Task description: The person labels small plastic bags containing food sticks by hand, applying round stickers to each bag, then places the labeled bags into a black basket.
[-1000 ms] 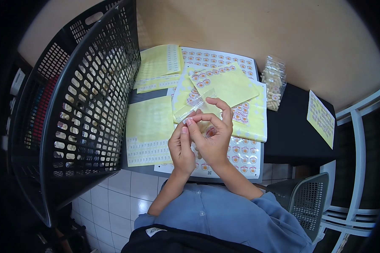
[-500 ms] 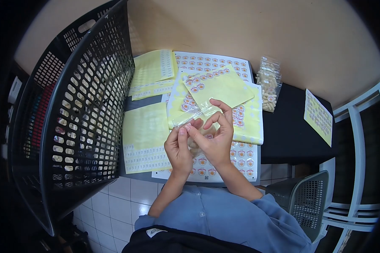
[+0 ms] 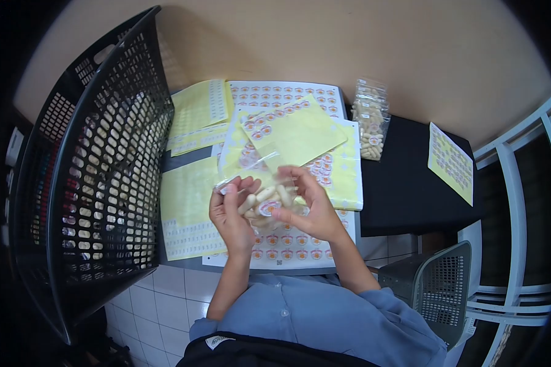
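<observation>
A clear plastic bag (image 3: 265, 194) of pale, finger-shaped pieces is held up over the sticker sheets. On its front sits a round orange-and-pink sticker (image 3: 267, 209). My left hand (image 3: 229, 220) grips the bag's left side between thumb and fingers. On the other side, my right hand (image 3: 315, 211) clasps the bag, its thumb beside the sticker and its fingers around the back edge. Behind the bag lies a partly used yellow sticker sheet (image 3: 303, 137), with a few round stickers along its edges. More white sticker sheets (image 3: 288, 246) are spread underneath.
At left, a tall dark basket (image 3: 110, 153) holds many filled bags. Yellow sheets with small labels (image 3: 190, 192) lie beside it. Filled bags (image 3: 370, 122) stack on the black surface at right, near another sticker sheet (image 3: 452, 165). A grey bin (image 3: 441, 287) stands below.
The bag has turned so its sticker and contents face up. My right hand has moved from fingertips at the bag's top to grasping its right side. The whole view has shifted slightly.
</observation>
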### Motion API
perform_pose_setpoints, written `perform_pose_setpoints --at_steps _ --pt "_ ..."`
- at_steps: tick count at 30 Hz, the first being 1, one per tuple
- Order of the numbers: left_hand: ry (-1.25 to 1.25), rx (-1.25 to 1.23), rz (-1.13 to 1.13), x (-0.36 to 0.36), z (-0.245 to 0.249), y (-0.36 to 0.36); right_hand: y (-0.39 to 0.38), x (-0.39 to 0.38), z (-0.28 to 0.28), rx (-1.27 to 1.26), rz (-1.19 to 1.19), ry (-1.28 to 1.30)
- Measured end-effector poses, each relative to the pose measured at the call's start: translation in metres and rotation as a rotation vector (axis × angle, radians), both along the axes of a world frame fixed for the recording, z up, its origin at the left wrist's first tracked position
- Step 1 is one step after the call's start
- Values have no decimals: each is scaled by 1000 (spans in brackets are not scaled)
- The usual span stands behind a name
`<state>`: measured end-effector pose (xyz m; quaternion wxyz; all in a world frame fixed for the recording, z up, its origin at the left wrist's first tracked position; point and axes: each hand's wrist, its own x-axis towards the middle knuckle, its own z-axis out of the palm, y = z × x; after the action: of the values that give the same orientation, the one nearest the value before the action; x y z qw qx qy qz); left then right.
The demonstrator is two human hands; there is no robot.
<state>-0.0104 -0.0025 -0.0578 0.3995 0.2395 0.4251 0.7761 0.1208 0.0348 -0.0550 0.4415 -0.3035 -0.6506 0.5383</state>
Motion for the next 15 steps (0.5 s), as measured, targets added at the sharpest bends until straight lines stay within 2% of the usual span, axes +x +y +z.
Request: perform_pose_setpoints --at_steps 1,3,5,7,8,10,12,13,15 --pt "-3 4 -8 2 1 1 -1 9 -4 -69 111 -50" --pt "-70 71 -17 6 1 5 -3 20 -13 -56 84 -80" --pt "5 57 -75 10 -7 7 -3 31 -22 -96 65 -73" --pt "34 136 -224 19 -8 10 -2 41 -30 -57 25 -36" --pt "80 179 -298 23 -5 12 0 48 -31 -106 -9 43" --pt "175 186 -304 27 -6 14 3 69 -27 -253 -58 196" --pt "343 171 -291 20 -9 15 17 94 -26 -101 -285 254" --pt "343 171 -297 14 -12 14 27 112 -29 -45 -373 254" --pt "528 0 -110 0 -18 9 43 143 -24 -18 -576 267"
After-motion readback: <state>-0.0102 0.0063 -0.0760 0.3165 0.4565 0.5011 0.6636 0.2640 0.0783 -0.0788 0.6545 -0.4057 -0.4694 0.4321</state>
